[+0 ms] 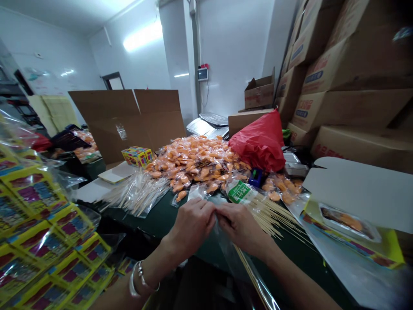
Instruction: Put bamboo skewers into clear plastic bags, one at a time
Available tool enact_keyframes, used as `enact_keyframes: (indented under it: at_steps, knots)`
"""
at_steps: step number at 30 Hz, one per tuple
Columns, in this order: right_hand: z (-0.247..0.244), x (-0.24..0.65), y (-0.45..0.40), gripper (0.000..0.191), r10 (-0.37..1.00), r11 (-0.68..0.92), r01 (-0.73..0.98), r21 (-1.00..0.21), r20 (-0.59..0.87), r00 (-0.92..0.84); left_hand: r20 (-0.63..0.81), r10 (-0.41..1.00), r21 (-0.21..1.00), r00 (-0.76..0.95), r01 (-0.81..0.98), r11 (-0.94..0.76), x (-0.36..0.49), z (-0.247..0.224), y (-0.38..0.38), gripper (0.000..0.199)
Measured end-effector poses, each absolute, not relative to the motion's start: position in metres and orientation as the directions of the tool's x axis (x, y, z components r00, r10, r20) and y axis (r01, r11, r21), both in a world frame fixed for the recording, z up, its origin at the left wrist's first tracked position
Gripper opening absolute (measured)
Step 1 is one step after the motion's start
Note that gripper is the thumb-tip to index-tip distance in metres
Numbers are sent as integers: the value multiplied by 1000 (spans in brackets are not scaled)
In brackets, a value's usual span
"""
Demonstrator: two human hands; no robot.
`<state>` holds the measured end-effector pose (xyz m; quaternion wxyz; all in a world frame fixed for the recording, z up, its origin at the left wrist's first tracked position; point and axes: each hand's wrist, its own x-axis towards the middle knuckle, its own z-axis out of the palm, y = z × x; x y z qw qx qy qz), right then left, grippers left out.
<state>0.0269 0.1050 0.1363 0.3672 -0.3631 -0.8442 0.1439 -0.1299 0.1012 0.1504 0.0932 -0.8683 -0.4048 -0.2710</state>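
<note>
My left hand [195,218] and my right hand [240,224] meet over the dark green table, fingers closed on the upper end of a long clear plastic bag [230,245]. A few thin sticks lie inside the bag, which hangs down toward my lap. A silver bangle circles my left wrist. Right beyond my right hand is a pack of bamboo skewers [267,211] with a green label, its sticks fanned out. Another bundle of skewers in clear plastic [138,193] lies to the left. Behind my hands is a heap of orange pieces in clear wrappers [200,161].
Stacks of yellow printed packs [41,232] rise close on my left. An open yellow box [355,232] with a wrapped tray stands at right. A red bag [261,142], a cardboard sheet [129,125] and a small yellow box [137,156] surround the heap. Cartons [348,103] tower at right.
</note>
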Motion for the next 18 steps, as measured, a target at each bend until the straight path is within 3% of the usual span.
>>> enact_keyframes:
  at_steps: [3, 6, 9, 11, 14, 16, 18]
  knots:
    - [134, 26, 101, 21, 731, 682, 505, -529, 513, -450, 593, 674, 78, 440, 802, -592, -127, 150, 107, 14]
    - [127, 31, 97, 25, 770, 639, 439, -632, 528, -360, 632, 740, 223, 231, 860, -460, -153, 153, 116, 15]
    - [117, 40, 97, 24, 840, 543, 366, -756, 488, -238, 560, 824, 344, 85, 881, -324, -207, 146, 114, 22]
    - [111, 42, 98, 23, 880, 474, 299, -828, 437, -187, 444, 875, 347, 194, 863, -367, -240, 134, 101, 25]
    - [104, 35, 100, 25, 904, 421, 183, -888, 394, -166, 132, 909, 420, 396, 808, -413, -251, 121, 65, 22]
    - [102, 25, 100, 27, 903, 418, 152, -895, 392, -174, 150, 871, 476, 468, 738, -479, -230, 123, 45, 15]
    - [102, 16, 98, 28, 898, 430, 168, -887, 400, -185, 331, 822, 461, 464, 680, -570, -198, 134, 41, 15]
